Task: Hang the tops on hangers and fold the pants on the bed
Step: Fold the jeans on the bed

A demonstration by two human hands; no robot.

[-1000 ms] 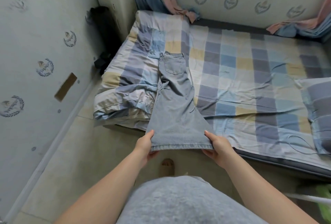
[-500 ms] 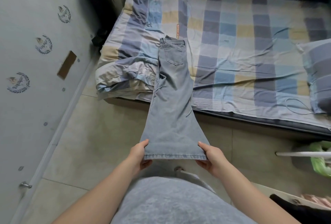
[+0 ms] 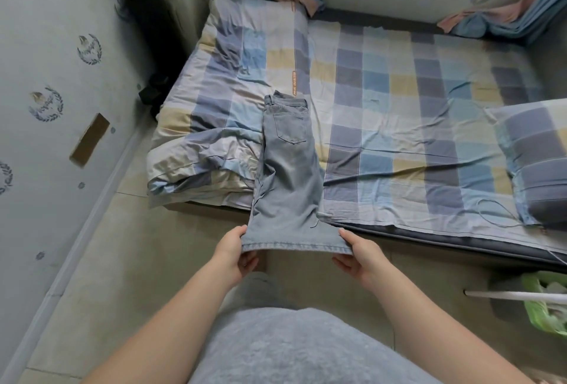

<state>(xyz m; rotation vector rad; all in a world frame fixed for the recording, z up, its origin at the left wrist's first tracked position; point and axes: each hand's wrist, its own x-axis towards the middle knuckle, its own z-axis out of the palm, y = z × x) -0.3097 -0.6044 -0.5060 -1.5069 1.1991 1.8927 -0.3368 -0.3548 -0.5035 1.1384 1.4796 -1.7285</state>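
Light blue jeans (image 3: 287,175), folded lengthwise with a back pocket facing up, stretch from the bed (image 3: 399,101) toward me, waistband resting on the checked sheet. The leg ends hang past the mattress edge, pulled taut above the floor. My left hand (image 3: 234,250) pinches the left corner of the hem, thumb on top. My right hand (image 3: 357,253) pinches the right corner the same way.
A crumpled checked duvet (image 3: 214,125) lies left of the jeans, and a checked pillow (image 3: 540,156) sits at the bed's right. A green basket (image 3: 549,307) and a white rod (image 3: 515,294) are on the floor to the right. The wall runs close on the left.
I hold the hem throughout. Half a second ago I had stepped back, drawing the jeans out over the floor; now the hem is nearer the bed edge again.
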